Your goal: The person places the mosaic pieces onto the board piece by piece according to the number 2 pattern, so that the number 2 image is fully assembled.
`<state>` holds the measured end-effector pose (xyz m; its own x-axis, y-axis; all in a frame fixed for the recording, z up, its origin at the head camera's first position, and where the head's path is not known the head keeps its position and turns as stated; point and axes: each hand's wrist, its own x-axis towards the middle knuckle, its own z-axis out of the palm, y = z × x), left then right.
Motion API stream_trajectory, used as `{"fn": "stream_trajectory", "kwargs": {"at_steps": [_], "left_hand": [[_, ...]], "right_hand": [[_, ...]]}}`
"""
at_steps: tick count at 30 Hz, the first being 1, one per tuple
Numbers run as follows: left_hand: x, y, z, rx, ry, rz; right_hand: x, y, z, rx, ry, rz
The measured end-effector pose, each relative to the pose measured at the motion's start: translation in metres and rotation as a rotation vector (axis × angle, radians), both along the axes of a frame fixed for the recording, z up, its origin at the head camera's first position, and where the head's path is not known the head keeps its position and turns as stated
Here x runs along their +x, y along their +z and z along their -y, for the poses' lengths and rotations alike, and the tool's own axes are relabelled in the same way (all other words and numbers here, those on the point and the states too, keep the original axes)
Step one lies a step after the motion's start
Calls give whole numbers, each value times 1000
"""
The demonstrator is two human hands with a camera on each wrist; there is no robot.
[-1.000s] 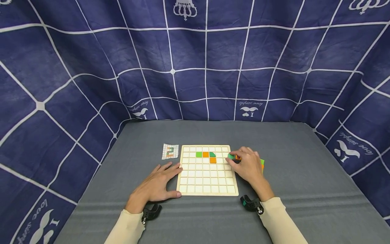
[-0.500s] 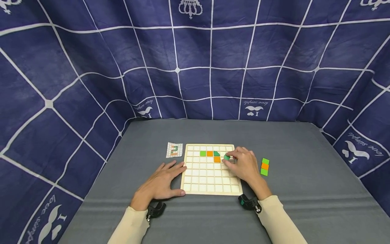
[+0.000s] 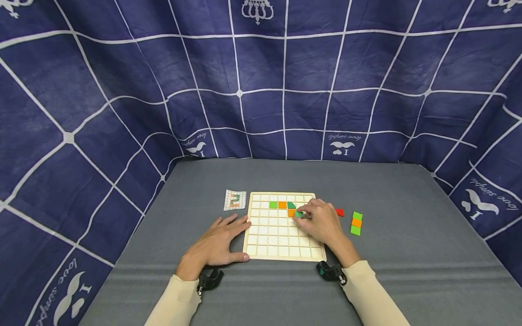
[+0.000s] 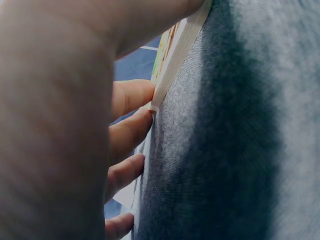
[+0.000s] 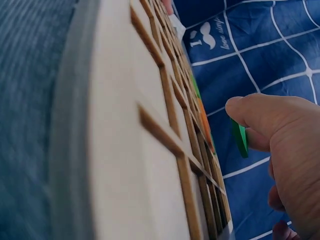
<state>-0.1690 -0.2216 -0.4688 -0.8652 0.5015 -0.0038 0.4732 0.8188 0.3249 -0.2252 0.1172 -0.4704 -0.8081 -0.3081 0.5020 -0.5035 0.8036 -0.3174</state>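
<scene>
Between thumb and fingers, my right hand (image 3: pixel 322 222) pinches a dark green tile (image 5: pixel 240 137) above the upper right part of the pale wooden grid board (image 3: pixel 269 242). The right wrist view shows the tile held above the board surface. My left hand (image 3: pixel 216 244) lies with fingers spread along the board's left edge, its thumb and index finger touching it. In the board's upper rows sit a light green square (image 3: pixel 273 204), an orange square (image 3: pixel 282 205) and a dark green rounded piece (image 3: pixel 291 205). Another orange square (image 3: pixel 291 213) sits below the rounded one, beside the held tile.
A small printed pattern card (image 3: pixel 234 200) lies left of the board. Right of my right hand a red piece (image 3: pixel 339 212) is partly hidden. Farther right, light green and orange squares (image 3: pixel 356 222) lie in a column on the grey table (image 3: pixel 281 294).
From the loose pieces right of the board, my right hand has moved left over the grid with the dark green tile. The left hand stays at the board's edge. The head view has shifted slightly.
</scene>
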Motion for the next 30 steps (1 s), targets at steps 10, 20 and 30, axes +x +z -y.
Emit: {"fn": "stream_trajectory", "kwargs": {"at_steps": [10,20,30], "left_hand": [[0,-1,0,0,3,11],[-1,-2,0,7,-3,0],[-1,-1,0,-8,5,11]], "right_hand": [[0,-4,8,22,33,55],[-1,-6,11,27,70,119],[-2,-7,12,2,61,180]]}}
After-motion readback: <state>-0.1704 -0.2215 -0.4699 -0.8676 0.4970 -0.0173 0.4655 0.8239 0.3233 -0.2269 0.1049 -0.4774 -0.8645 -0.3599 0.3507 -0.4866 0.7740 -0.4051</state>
